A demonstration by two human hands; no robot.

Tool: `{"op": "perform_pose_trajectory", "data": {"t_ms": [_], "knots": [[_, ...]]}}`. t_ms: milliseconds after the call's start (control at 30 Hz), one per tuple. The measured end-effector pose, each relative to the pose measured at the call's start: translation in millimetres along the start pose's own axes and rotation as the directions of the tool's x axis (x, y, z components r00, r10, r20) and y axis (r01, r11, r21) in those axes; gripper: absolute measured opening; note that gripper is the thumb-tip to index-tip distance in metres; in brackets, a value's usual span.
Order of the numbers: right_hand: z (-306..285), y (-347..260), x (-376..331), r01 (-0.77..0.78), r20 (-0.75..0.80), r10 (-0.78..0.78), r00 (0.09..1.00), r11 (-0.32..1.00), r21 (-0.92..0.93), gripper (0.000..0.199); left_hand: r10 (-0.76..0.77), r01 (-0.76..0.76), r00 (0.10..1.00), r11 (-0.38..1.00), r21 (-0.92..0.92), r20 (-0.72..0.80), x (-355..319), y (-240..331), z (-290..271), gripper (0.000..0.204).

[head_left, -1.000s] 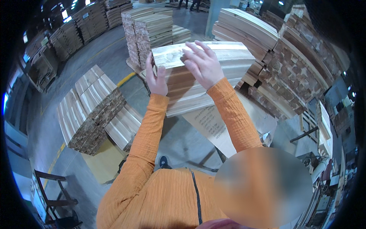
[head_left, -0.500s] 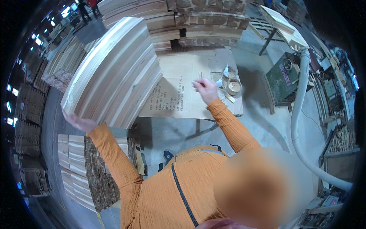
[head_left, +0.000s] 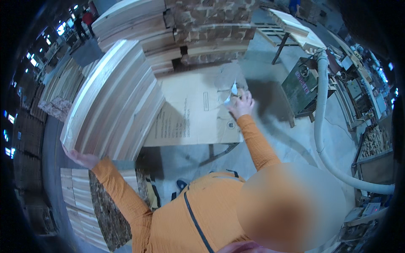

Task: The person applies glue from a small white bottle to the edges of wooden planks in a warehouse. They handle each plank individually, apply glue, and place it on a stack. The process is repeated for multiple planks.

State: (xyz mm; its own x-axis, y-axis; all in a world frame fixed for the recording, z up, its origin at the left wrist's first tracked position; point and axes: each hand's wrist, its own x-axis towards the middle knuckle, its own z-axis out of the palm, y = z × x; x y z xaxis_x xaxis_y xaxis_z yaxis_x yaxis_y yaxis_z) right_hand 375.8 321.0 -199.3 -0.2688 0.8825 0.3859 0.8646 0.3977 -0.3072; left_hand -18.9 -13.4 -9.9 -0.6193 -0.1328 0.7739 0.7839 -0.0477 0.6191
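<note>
A large panel of glued wood strips [head_left: 114, 107] leans on edge at a tilt, over the left part of a cardboard-covered table. Its lower left corner rests in my left hand [head_left: 83, 160], with the fingers going out of sight behind the edge. At the table's far right, my right hand [head_left: 242, 104] has its fingers curled round something that I cannot make out. Beside those fingers lie a crumpled white-and-blue piece [head_left: 234, 88] and another by the thumb. The round dish and the flat stick are hidden or out of sight. Printed cardboard [head_left: 192, 122] spreads between my hands.
Thick boards [head_left: 211, 44] are stacked behind the table. More boards [head_left: 80, 189] lie low at my left. On the right stand a green metal cabinet [head_left: 301, 84] and a pale hose [head_left: 321, 126]. Two people [head_left: 84, 23] stand far off at upper left.
My right hand has moved onto the dish area at the table's right, and the dish and stick no longer show. My left hand stays on the panel. The whole view has shifted.
</note>
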Motion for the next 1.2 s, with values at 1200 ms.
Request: {"op": "perform_pose_trajectory", "data": {"t_ms": [1200], "knots": [[-165,-468,86,-0.311,-0.081,-0.836,0.543,-0.29,0.905,0.022,0.054,-0.057,0.998,0.977,-0.205,-0.02,10,10,-7,0.064]]}}
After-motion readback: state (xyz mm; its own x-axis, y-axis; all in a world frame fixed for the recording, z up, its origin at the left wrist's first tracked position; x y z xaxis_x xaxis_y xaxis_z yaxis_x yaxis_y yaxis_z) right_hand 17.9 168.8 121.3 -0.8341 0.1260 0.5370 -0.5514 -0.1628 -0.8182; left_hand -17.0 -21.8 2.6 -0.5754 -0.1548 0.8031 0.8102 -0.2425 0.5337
